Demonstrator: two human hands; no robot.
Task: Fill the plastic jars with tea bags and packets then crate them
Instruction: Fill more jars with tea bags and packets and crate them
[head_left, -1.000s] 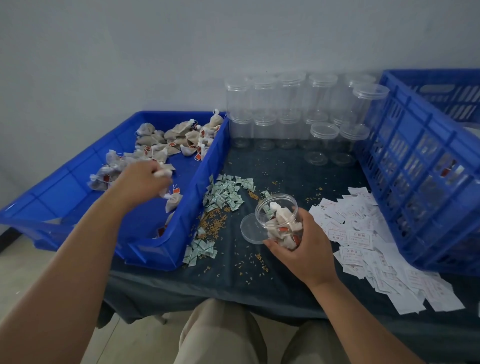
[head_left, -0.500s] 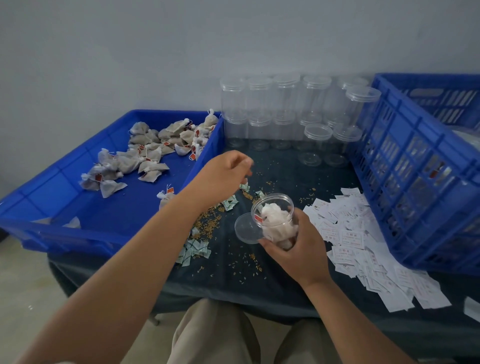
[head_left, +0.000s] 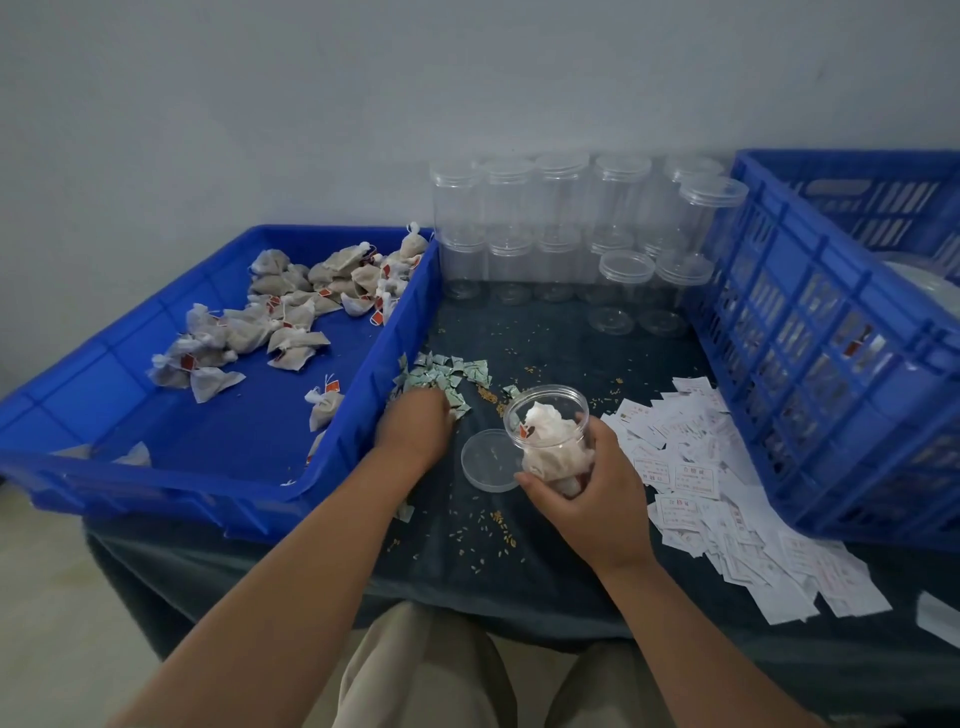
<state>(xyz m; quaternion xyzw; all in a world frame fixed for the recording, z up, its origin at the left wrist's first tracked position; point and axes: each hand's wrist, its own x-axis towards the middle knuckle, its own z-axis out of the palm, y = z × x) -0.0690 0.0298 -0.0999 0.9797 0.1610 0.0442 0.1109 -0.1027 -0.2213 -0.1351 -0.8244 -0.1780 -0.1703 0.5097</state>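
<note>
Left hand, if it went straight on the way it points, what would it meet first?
Most likely the pile of green packets: the left hand points away from the person and its fingers seem to touch the pile's near edge. The empty jars stand farther along that line.

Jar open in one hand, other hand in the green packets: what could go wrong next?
The clear plastic jar, open and tilted in the right hand, is packed with white tea bags to its rim; one could tumble out. The left hand rests on the heap of small green packets, so it may grab several at once. The round clear lid lies near loose grains; some could get trapped when capping.
</note>
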